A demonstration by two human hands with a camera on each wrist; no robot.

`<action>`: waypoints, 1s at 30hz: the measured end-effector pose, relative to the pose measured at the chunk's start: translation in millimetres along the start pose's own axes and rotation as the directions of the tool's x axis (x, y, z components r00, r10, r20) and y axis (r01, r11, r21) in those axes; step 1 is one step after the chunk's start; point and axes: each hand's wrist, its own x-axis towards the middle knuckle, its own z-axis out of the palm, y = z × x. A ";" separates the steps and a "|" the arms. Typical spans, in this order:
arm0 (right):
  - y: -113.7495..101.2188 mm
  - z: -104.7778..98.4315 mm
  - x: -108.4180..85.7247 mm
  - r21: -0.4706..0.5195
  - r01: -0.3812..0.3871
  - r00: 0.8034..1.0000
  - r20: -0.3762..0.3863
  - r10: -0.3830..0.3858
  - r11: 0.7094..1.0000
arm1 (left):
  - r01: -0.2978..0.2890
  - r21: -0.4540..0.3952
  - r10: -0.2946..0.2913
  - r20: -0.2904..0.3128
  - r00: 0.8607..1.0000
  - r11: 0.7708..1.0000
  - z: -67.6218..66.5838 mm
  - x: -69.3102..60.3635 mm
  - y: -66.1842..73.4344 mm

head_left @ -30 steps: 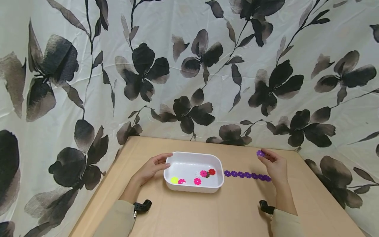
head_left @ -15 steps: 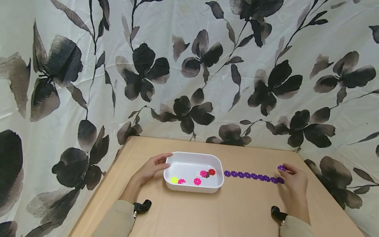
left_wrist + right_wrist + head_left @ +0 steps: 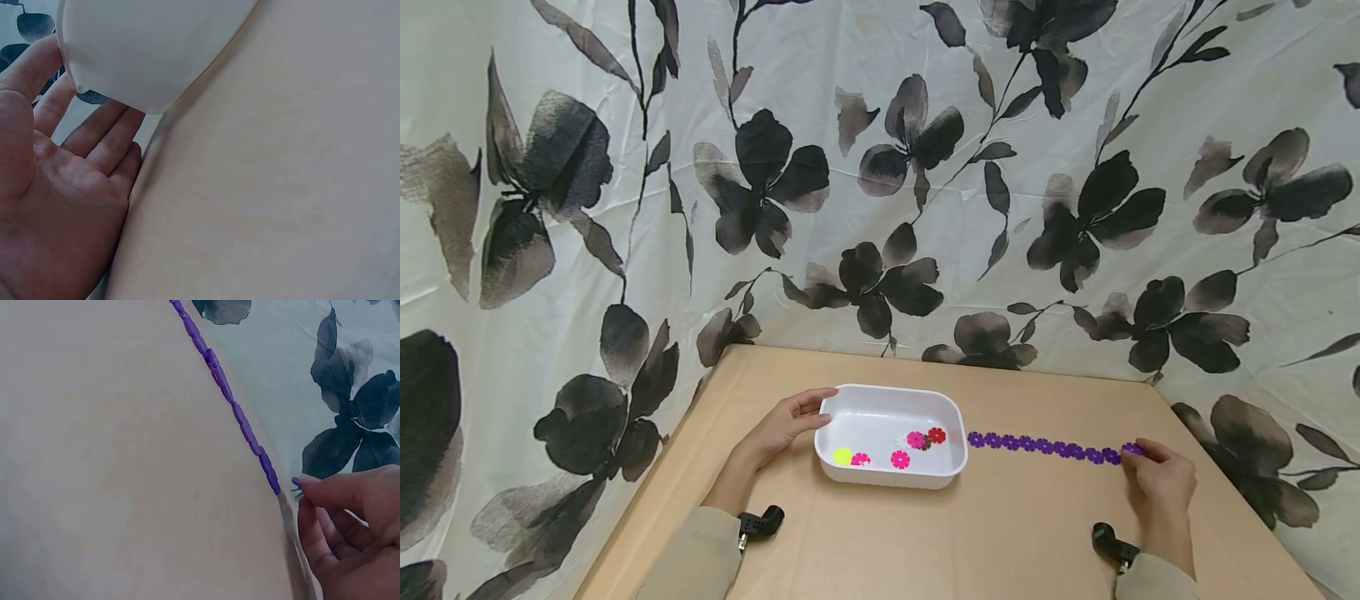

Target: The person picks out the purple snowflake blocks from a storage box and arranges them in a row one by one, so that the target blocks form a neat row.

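Note:
At the white plastic tray (image 3: 887, 479), my left hand (image 3: 778, 433) holds the left end, thumb at the rim and fingers round the far corner. The left wrist view shows the left hand's fingers (image 3: 112, 134) against the tray's end wall (image 3: 137, 56). My right hand (image 3: 1161, 483) pinches a purple flower-shaped disc (image 3: 1132, 449) between thumb and forefinger. That disc (image 3: 296, 481) appears edge-on in the right wrist view, slightly apart from the end of a row of purple flower discs (image 3: 244, 428). The row (image 3: 1043, 447) stretches rightward from beside the tray.
Inside the tray lie pink flower discs (image 3: 900, 459), a red one (image 3: 937, 435) and a yellow one (image 3: 842, 456). Everything stands on a light wooden table (image 3: 1000, 542). A floral cloth (image 3: 880, 208) hangs behind the table's far edge.
My right hand has moved right and down, carrying the purple flower disc from above the row to its right end. The left hand and the tray have stayed in place.

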 end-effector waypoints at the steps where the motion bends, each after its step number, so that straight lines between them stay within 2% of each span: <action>1: 1.1 0.4 0.5 -0.010 0.005 1.000 -0.006 -0.005 1.000 | 0.000 0.000 0.000 0.000 1.000 1.000 -0.1 0.0 -0.1; 16: 5.1 6.1 3.3 -0.144 0.073 0.997 -0.020 -0.077 0.987 | 0.005 0.002 -0.005 0.001 1.000 1.000 0.0 -0.3 1.1; 19: 4.6 4.6 3.2 -0.198 0.105 0.994 -0.015 -0.111 0.975 | 0.004 -0.001 -0.004 0.002 1.000 1.000 0.2 0.0 1.1; 21: 1.8 3.7 2.8 -0.264 0.141 0.989 -0.006 -0.148 0.954 | 0.003 -0.002 -0.003 0.003 1.000 1.000 -0.2 0.4 1.0; 24: -9.8 2.7 -1.7 -0.360 0.214 0.974 0.011 -0.225 0.908 | 0.000 -0.003 0.000 0.006 1.000 1.000 0.1 0.8 0.1; 26: -22.4 6.1 -6.7 -0.385 0.274 0.958 0.029 -0.285 0.881 | 0.003 -0.003 -0.003 0.003 1.000 1.000 0.8 0.4 -0.3; 27: -30.1 9.7 -10.9 -0.370 0.307 0.948 0.043 -0.314 0.877 | 0.006 -0.001 -0.006 0.002 1.000 1.000 1.2 0.2 -0.6; 30: -52.8 28.2 -26.3 -0.283 0.437 0.899 0.110 -0.424 0.854 | 0.010 0.003 -0.010 0.002 1.000 1.000 2.5 -0.7 -1.3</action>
